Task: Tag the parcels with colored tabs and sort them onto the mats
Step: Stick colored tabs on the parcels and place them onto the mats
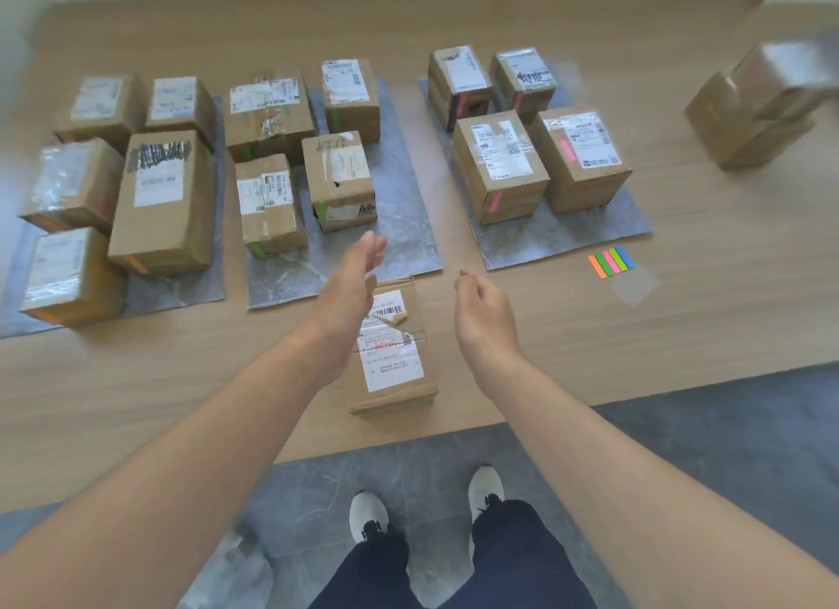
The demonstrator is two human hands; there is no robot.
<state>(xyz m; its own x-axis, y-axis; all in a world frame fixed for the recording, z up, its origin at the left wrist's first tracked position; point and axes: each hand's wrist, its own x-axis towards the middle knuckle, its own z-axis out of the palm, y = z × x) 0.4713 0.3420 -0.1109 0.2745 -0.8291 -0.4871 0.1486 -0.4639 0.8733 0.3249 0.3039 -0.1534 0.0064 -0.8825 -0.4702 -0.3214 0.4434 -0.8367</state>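
Head view: near the front edge of the desk (681, 336), a cardboard parcel (395, 363) lay between the left hand (347, 286) and right hand (483, 311), fingers (373, 247) loosely spread, holding nothing; stiff-walled and likely light, it seemed best gripped by its long sides.

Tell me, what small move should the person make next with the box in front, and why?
Probably the right hand should reach to the tabs and peel one. That hand and the left hand hold nothing; the near parcel sits off the mats with no tab in sight, while the sorted parcels carry orange, green or pink ones.
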